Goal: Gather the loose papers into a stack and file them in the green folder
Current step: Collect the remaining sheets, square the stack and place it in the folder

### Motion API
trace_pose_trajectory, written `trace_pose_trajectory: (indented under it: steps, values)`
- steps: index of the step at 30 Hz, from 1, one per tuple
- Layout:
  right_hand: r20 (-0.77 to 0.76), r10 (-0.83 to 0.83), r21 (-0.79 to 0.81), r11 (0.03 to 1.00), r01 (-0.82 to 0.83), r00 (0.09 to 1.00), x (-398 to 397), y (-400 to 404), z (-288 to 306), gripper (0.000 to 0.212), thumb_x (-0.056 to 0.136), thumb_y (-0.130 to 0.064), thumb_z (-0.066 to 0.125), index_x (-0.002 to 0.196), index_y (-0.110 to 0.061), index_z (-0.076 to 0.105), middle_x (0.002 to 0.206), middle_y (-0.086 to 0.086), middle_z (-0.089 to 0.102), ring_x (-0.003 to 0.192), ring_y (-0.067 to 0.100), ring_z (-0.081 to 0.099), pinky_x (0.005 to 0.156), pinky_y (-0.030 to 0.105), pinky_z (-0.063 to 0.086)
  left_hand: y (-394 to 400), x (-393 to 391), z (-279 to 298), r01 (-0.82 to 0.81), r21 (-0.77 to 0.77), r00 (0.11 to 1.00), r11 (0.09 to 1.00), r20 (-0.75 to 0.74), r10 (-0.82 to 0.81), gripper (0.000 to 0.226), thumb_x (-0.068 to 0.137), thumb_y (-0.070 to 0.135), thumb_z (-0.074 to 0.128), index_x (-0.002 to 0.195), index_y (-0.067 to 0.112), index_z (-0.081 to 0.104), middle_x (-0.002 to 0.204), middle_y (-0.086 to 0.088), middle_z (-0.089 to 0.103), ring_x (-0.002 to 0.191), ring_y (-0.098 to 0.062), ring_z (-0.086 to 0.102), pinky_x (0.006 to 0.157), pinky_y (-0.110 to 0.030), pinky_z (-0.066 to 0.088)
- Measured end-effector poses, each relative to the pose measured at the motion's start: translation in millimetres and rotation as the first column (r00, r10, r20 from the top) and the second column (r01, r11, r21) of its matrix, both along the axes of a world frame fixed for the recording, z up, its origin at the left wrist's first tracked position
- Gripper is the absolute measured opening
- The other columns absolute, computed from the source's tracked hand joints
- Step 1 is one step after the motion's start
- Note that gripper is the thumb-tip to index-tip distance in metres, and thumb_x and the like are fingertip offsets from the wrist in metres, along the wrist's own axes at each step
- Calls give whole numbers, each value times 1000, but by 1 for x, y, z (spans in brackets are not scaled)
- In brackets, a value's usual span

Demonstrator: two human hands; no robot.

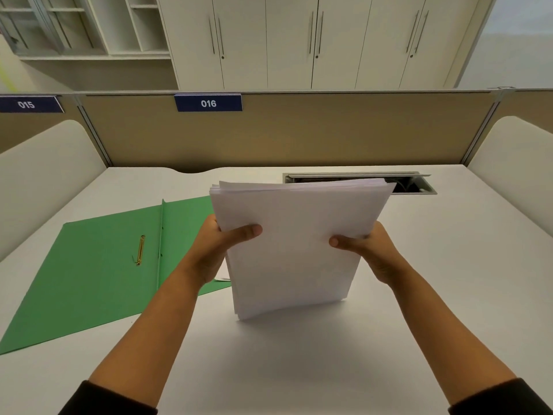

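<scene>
On the white desk [419, 280] a green folder [98, 274] lies open and flat at the left, its brass fastener [140, 250] showing. Just right of it a stack of papers [294, 241] stands on its lower edge. The left hand [218, 247] and right hand [371, 250] grip its side edges, thumbs across the front sheet.

Middle sign [208, 103]: reads "016" in white digits on a dark blue plate, fixed at the top edge of the tan partition [299, 130] straight across the desk.
Left sign [30, 104]: reads "015", same white on dark blue, on the neighbouring partition panel, its left end cut off by the frame.
Other writing: none that I can make out.
</scene>
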State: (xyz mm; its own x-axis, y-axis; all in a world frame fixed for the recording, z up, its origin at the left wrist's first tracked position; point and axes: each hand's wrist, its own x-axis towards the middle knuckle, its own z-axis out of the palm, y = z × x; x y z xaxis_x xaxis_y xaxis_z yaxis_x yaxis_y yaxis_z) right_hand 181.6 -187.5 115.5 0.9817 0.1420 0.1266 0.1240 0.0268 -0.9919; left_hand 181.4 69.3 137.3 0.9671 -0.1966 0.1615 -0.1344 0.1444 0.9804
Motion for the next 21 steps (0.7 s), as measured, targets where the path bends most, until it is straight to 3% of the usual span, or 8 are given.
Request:
trace_pose_trajectory:
  steps: [2, 7, 12, 17, 21]
  values:
    - [7, 16, -6, 1000, -16, 1000, 0, 2, 2, 54, 51, -17, 80, 98, -34, 60, 94, -8, 69, 87, 12, 68, 69, 25, 59, -4, 0, -2, -28, -37, 1000, 999, -3, 28, 42, 44, 26, 76, 86, 26, 69, 79, 7, 75, 73, -8, 69, 64, -27, 57]
    - [1, -21, -2, 1000, 21, 1000, 4, -3, 6, 57, 41, -33, 79, 97, -30, 65, 94, -7, 71, 80, 6, 70, 67, 22, 58, 0, 4, 0, -79, -79, 996, 994, 24, 81, 49, 33, 45, 86, 78, 29, 74, 75, 10, 74, 69, -9, 69, 60, -25, 56]
    - [-107, -66, -32, 998, 63, 992, -1, 9, -29, 48, 51, -20, 84, 96, -26, 67, 100, 1, 72, 96, 23, 68, 71, 26, 57, -4, -5, -43, -117, -53, 986, 992, -128, 110, 31, 49, 29, 75, 79, 20, 74, 77, 3, 76, 70, -13, 70, 64, -30, 59]
    - [-148, -287, 38, 955, 296, 946, 0, 14, -34, 23, 75, -11, 74, 93, -19, 63, 92, -1, 68, 84, 22, 65, 66, 28, 57, -13, -9, -78, -170, 73, 960, 983, -213, 182, 23, 62, 17, 79, 81, 18, 68, 72, 5, 74, 68, -13, 67, 61, -19, 55]
    - [-356, -398, 209, 848, 487, 845, 5, 3, -44, 36, 75, -14, 74, 108, -9, 60, 99, 4, 68, 91, 27, 63, 73, 36, 54, -12, -10, -90, -156, 177, 941, 972, -271, 200, 18, 75, 4, 71, 84, 18, 66, 76, 4, 72, 66, -13, 67, 55, -19, 54]
